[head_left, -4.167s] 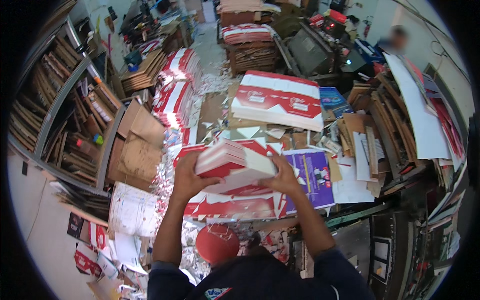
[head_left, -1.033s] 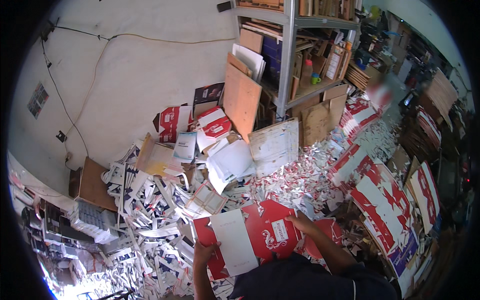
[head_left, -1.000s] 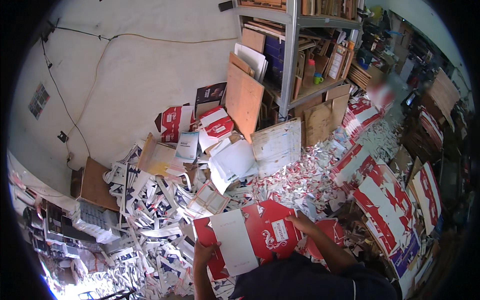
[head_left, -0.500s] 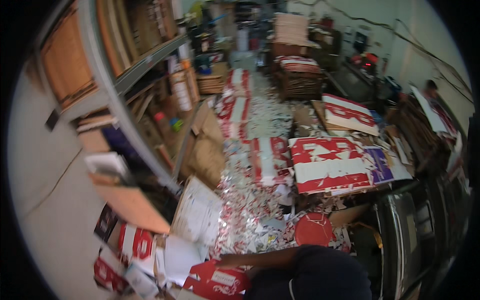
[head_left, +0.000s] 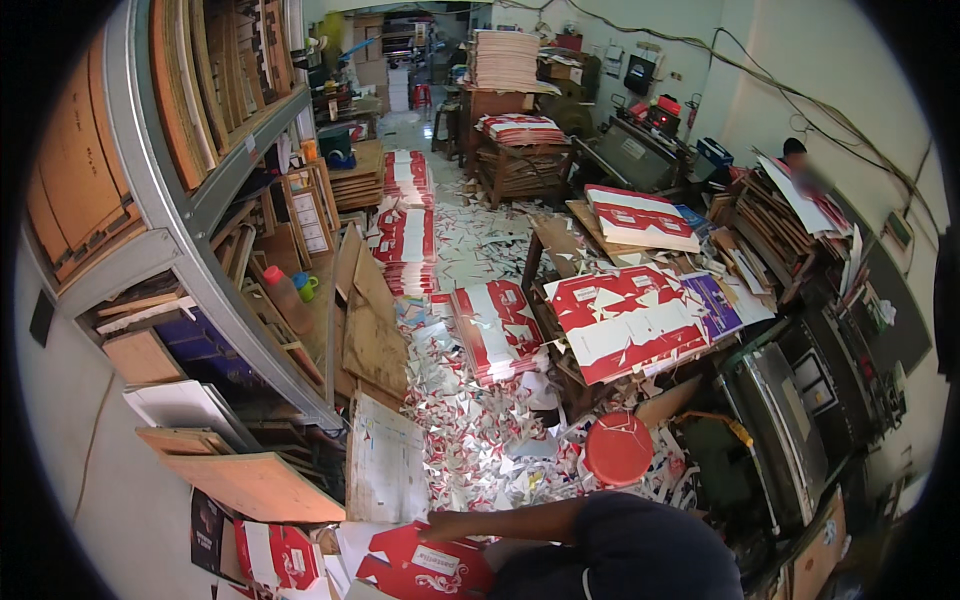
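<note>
Littered floor (head_left: 474, 262) backs the right forearm (head_left: 515, 522), stretched leftward to cardboard (head_left: 425, 565).

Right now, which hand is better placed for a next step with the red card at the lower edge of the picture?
Probably the right hand: it seems to grip the upper edge of the red card. The left hand is out of view, so I cannot judge its position.
</note>
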